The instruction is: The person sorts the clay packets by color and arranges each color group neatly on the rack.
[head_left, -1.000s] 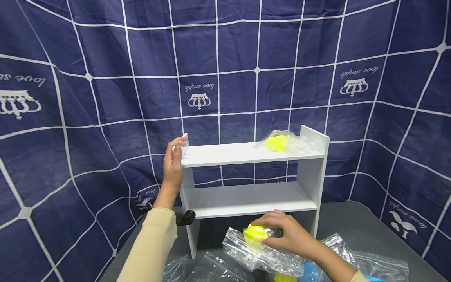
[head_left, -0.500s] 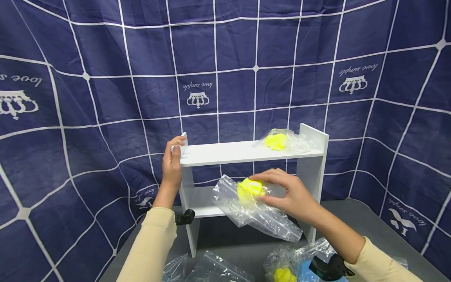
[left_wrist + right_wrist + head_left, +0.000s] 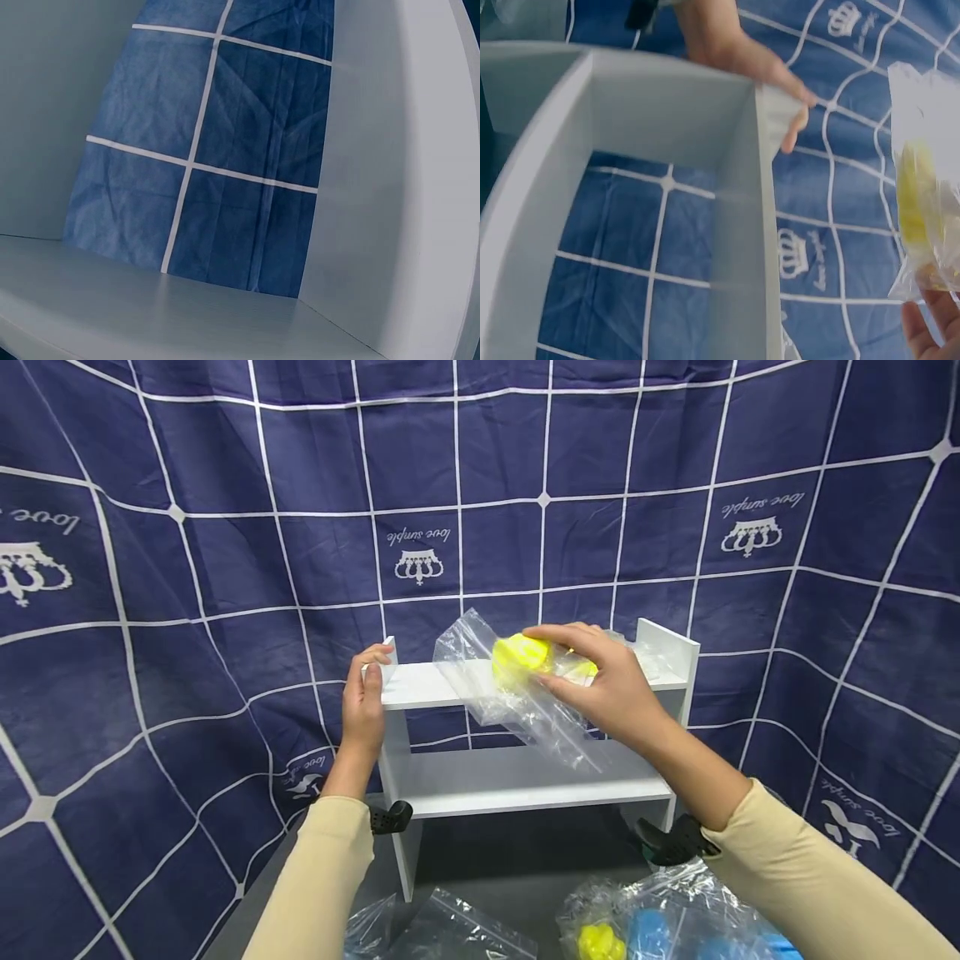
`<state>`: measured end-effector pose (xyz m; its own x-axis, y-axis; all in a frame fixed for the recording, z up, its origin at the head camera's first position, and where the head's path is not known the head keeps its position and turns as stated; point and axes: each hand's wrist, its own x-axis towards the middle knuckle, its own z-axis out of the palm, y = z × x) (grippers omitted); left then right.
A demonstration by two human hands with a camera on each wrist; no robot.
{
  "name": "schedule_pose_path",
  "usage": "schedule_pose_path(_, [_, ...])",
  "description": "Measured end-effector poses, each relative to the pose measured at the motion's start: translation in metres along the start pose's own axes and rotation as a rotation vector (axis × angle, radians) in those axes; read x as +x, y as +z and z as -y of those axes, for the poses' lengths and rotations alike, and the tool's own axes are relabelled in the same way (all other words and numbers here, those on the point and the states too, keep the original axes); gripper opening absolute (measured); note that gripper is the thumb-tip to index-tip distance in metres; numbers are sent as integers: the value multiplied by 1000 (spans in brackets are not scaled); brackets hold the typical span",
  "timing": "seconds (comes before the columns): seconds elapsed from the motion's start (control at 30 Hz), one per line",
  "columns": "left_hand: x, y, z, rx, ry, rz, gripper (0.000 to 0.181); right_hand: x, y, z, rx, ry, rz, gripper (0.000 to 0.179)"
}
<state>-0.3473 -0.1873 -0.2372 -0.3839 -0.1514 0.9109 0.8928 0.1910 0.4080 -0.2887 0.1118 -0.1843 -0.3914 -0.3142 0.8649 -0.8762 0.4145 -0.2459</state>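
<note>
My left hand (image 3: 364, 706) grips the upper left side panel of a white two-tier shelf (image 3: 540, 777). Between the thumb and fingers of my right hand (image 3: 600, 681) is a clear zip bag with a bright yellow lump (image 3: 516, 660) inside. This bag hangs over the top board in the head view, its loose plastic drooping past the board's front edge. Behind my right hand, a second clear bag (image 3: 658, 662) with yellow contents lies on the top board, partly hidden. The right wrist view shows the held bag (image 3: 922, 187) at its right edge, with my fingertips below.
On the dark grey table at the front right lie clear bags with a yellow lump (image 3: 600, 942) and blue items (image 3: 649, 933). More clear plastic bags (image 3: 468, 927) lie at the front middle. A navy cloth (image 3: 502, 460) with white grid lines hangs behind and on both sides.
My right hand has lifted the yellow-filled bag from near the table, past the lower board, to the height of the top board. My left hand keeps its grip on the side panel.
</note>
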Motion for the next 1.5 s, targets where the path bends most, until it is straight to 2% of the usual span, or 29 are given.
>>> schedule_pose_path(0.3, [0,1,0,-3,6,-6,27,35,5,-25,-170,177,26,44])
schedule_pose_path(0.47, [0,2,0,-10,-2,-16,26,37,13,-46,-243,282,52,44])
schedule_pose_path(0.6, [-1,3,1,-14,-6,1,25,32,18,-61,-268,355,70,45])
schedule_pose_path(0.77, [-1,4,3,1,15,7,24,27,23,-71,-336,368,119,44])
schedule_pose_path(0.97, [-1,3,3,2,17,0,23,27,27,-71,-441,414,189,48])
schedule_pose_path(1.2, [-3,1,1,-2,2,-4,24,29,30,-69,-453,447,235,50])
schedule_pose_path(1.33, [-4,0,1,0,1,-14,23,27,30,-69,-418,428,221,51])
schedule_pose_path(1.5, [-2,0,0,-4,4,-2,25,24,29,-70,-304,382,96,45])
